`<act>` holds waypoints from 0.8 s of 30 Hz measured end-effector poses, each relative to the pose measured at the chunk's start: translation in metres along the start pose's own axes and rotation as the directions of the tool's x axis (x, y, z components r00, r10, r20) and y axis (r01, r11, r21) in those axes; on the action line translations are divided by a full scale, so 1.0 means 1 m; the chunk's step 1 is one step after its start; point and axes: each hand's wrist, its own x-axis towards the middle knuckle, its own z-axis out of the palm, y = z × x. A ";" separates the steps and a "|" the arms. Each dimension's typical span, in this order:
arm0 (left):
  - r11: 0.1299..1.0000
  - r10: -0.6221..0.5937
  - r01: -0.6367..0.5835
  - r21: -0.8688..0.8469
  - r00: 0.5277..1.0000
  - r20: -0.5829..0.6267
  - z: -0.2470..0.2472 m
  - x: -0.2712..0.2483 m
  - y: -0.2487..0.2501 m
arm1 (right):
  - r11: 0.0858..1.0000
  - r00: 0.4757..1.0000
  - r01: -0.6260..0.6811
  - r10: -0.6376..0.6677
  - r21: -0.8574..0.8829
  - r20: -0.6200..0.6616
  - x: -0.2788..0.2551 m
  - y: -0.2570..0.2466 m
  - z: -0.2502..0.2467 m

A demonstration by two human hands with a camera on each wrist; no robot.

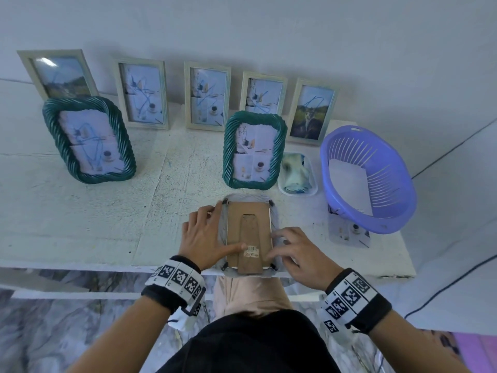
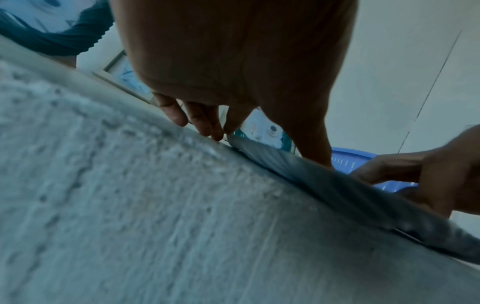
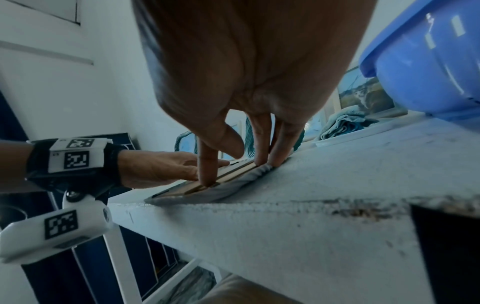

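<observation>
Nearest, the left hand point(image 1: 204, 235) lay at nine o'clock of the face-down frame point(image 1: 248, 224), fingers spread flat; the right hand point(image 1: 295, 254), at four o'clock, pressed straight fingertips onto its edge.

Overhead head; low wrists, shared frame point(image 1: 248, 224)

The barcode sticker point(image 1: 252, 250) on the frame back point(image 1: 248, 227) is illegible.

Both forearms forward, left hand point(image 1: 204, 235) flat and splayed, right hand point(image 1: 295, 251) arched, fingertips point(image 3: 206, 181) down.
</observation>
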 end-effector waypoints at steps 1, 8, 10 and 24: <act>1.000 0.002 -0.002 -0.002 1.000 -0.001 0.001 0.000 -0.001 | 1.000 1.000 -0.006 0.006 0.000 0.021 -0.001 -0.001 0.000; 1.000 -0.008 0.008 -0.027 1.000 -0.014 0.002 0.001 0.001 | 0.998 0.997 0.016 -0.012 -0.054 0.073 -0.002 0.000 -0.001; 0.999 -0.010 0.010 -0.037 1.000 -0.014 0.002 0.001 0.001 | 0.998 0.999 0.027 -0.025 -0.051 0.041 -0.001 0.002 0.001; 0.992 0.061 -0.064 -0.112 0.998 -0.029 0.001 -0.006 -0.008 | 0.978 0.991 -0.111 0.096 -0.179 -0.090 0.008 -0.019 0.021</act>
